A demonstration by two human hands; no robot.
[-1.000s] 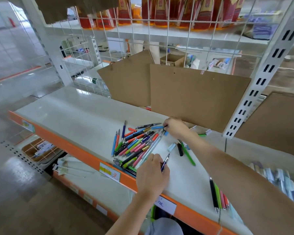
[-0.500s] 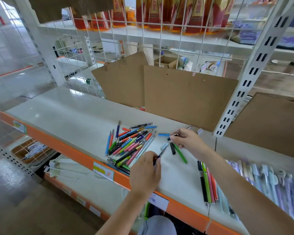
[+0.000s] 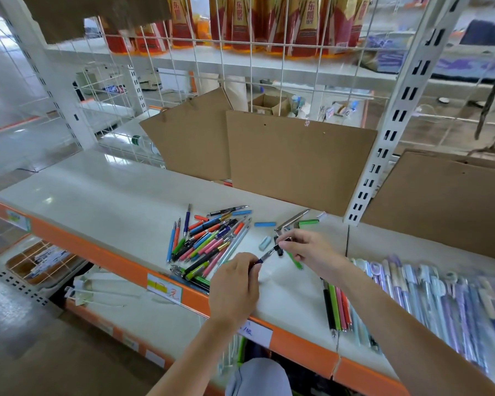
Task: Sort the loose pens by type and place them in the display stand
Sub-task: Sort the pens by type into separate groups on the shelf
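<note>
Pen (image 3: pixel 266 256) now sits between both hands, above the shelf (image 3: pixel 112 192) just inboard of its orange front edge. I've got the left hand (image 3: pixel 235 284) curled round the barrel end, nib pointing up-right. Right hand (image 3: pixel 309 250) pinches a small dark cap (image 3: pixel 279 248) at the nib tip. Change: a second ago the right hand was back in the pile, digging near its far side; half a second ago it came off with something small. Now it meets the pen. My read: capping step, cap about to seat, not seated yet.

Loose pile (image 3: pixel 209 241) lies left of the hands, mid-shelf, mixed colours, unsorted. Stray caps beside it: blue cap (image 3: pixel 265 224), pale cap (image 3: pixel 265 242), both apart from the pile. Green pen (image 3: pixel 295 260) lies under the right hand, partly hidden. Silver pen (image 3: pixel 293 218) and a green cap (image 3: pixel 308 222) sit toward the back, near the upright.

Sorted row (image 3: pixel 337 307) lies parallel at the front edge under my right forearm. Most of the pile is still to do. No display stand that I can identify.
</note>
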